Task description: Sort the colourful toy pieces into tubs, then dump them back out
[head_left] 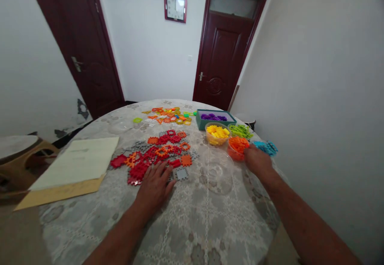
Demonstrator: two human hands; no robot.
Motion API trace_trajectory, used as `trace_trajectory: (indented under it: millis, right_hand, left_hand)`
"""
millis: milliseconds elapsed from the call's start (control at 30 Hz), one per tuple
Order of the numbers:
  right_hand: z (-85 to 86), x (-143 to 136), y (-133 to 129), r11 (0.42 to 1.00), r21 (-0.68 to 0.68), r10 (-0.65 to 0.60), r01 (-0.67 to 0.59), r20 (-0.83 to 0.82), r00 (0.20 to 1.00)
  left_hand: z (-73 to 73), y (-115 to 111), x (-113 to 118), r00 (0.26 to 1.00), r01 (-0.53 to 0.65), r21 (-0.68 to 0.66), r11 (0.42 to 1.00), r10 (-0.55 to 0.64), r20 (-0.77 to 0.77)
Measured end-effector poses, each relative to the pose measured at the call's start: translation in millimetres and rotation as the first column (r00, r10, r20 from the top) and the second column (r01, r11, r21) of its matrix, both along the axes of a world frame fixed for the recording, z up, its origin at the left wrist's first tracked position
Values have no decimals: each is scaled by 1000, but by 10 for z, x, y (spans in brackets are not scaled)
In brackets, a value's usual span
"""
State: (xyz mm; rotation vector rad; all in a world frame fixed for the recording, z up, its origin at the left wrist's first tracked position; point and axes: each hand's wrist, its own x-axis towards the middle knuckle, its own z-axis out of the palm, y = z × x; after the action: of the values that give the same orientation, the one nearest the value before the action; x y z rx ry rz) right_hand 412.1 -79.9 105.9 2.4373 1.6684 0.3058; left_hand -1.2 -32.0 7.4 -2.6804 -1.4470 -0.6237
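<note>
My left hand (155, 184) rests palm down, fingers apart, at the near edge of a spread of red interlocking plastic pieces (139, 172). A grey square piece (181, 173) lies just right of its fingertips. My right hand (258, 160) is closed at the right rim of a clear round bowl of orange pieces (238, 145). Its fingertips are partly hidden, and whether they grip the rim or a piece is unclear. Blue pieces (265, 148) sit right behind this hand. Orange square pieces (186, 160) lie among the red and grey ones.
Bowls of yellow (217, 132) and green pieces (240, 131) stand by a green box (201, 122) holding purple pieces (213, 117). Mixed small pieces (168, 116) lie farther back. A clear round lid (216, 173) is between my hands. Paper sheets (81, 159) lie left; a stool (18, 161) stands beyond.
</note>
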Motion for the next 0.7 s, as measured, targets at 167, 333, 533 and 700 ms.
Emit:
trace_trajectory:
  millis: [167, 333, 533, 700]
  right_hand:
    - [-180, 127, 9, 999, 22, 40, -42, 74, 996]
    - [-270, 191, 21, 991, 28, 123, -128, 137, 983]
    - [-191, 109, 3, 984, 24, 167, -176, 209, 963]
    - [-120, 81, -27, 981, 13, 182, -192, 254, 950]
  left_hand:
    - [58, 18, -94, 990, -139, 25, 990, 139, 30]
    - [65, 72, -222, 967, -254, 36, 967, 252, 43]
    - [74, 92, -253, 963, -250, 39, 967, 244, 113]
    - [96, 128, -305, 944, -303, 51, 952, 293, 152]
